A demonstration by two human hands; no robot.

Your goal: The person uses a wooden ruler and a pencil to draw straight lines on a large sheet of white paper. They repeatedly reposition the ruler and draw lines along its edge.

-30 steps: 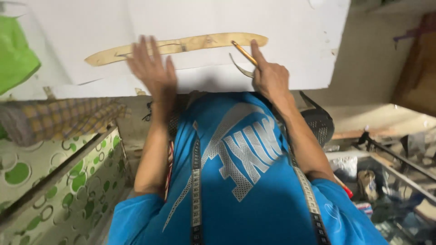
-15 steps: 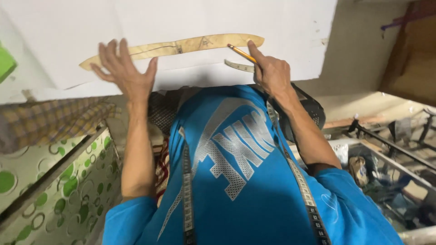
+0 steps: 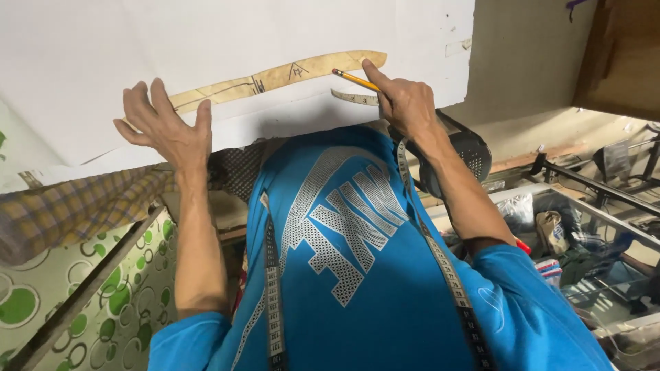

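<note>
Lying flat on the white paper sheet (image 3: 227,41), the long curved tan pattern piece (image 3: 275,77) runs from under the left hand (image 3: 168,127) to the pencil (image 3: 354,80) at its far end. The main hazard, as a judgement, is that the pattern piece slides or pivots on the smooth sheet: only its left end is weighted, so sideways pressure from the pencil point at the free end could swing it off line and spoil the traced edge. A second hazard is the sheet itself shifting, since its near edge overhangs the tabletop beside the pattern piece. The left hand is spread wide, fingers apart and pressed palm-down on the pattern's left end, gripping nothing. The right hand (image 3: 405,103) has its grip closed around the yellow pencil, index finger extended to the pattern's right tip. A short curved white strip (image 3: 354,97) lies just below that tip. Nearer than the pattern piece, a tape measure (image 3: 440,261) hangs around the person's neck over a blue shirt (image 3: 357,288), and checked fabric (image 3: 75,203) lies below its left end.
</note>
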